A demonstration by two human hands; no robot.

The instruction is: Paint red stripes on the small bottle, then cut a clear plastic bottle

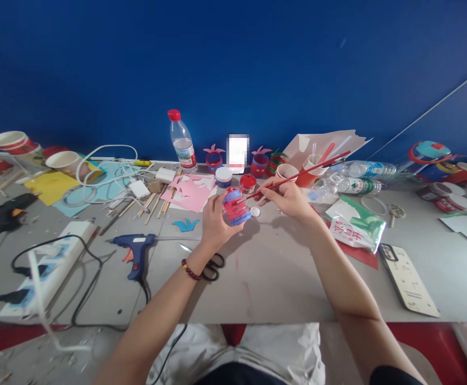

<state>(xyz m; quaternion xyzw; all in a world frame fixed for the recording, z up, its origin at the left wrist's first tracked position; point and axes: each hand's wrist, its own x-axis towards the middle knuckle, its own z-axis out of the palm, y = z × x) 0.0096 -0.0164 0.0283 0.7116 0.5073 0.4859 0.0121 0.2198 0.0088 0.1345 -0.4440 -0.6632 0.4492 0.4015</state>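
Observation:
My left hand [214, 220] is wrapped round a small cup [236, 207] painted red and blue, held tilted above the table. Between the fingers of my right hand [283, 199] is a long red paintbrush [305, 170], its tip at the cup's red side. Just behind the cup stand an open jar of red paint [248, 183] and a jar with a white lid [223, 176]. A small white round piece [254, 212] lies between my hands. Black-handled scissors [213, 266] lie under my left wrist.
A blue glue gun [135, 251] and a white power strip [52, 267] with cords lie left. A red-capped bottle [183, 141] stands at the back. To the right are paper cups [312, 170], plastic bottles [357, 184] and a phone [408, 279]. A blue paper cutout [185, 225] lies near my left hand.

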